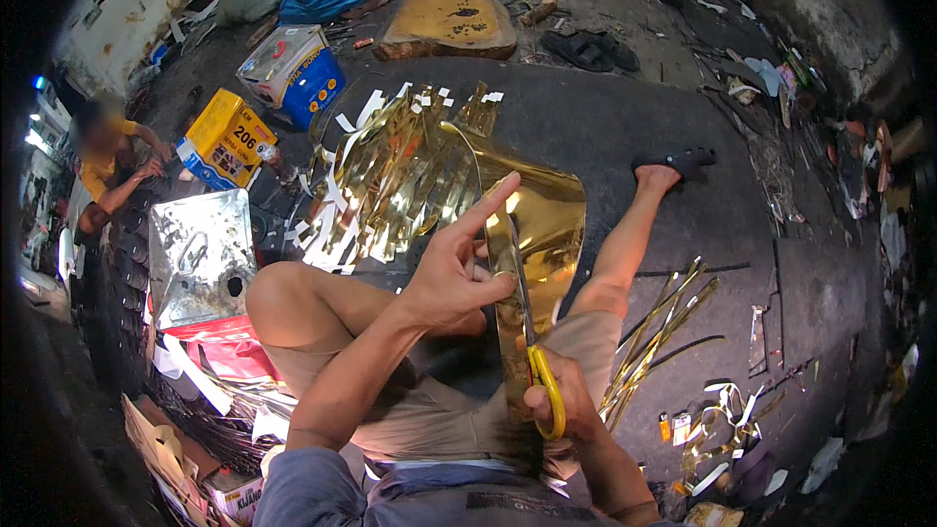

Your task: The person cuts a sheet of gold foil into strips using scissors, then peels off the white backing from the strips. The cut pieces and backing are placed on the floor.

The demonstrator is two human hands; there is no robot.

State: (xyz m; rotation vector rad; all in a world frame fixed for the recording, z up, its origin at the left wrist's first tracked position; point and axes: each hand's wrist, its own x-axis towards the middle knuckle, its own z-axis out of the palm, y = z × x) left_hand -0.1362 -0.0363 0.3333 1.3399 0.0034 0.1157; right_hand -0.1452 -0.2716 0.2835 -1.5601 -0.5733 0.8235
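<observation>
A shiny gold foil sheet stands over my lap, its left part dropping as a long strip. My left hand pinches its left edge between thumb and curled fingers, with the index finger stretched out along it. In my right hand are scissors with yellow handles. Their blades point away from me and lie along the sheet, just right of my left thumb; how far they are parted is hard to see. Beyond my bent knee, a heap of cut gold strips with white ends spreads on the floor.
More thin strips lie right of my leg, near a lighter and white scraps. To the left stand a dented metal can, a yellow box and a blue box. Farther off are a wooden block, sandals and a seated person.
</observation>
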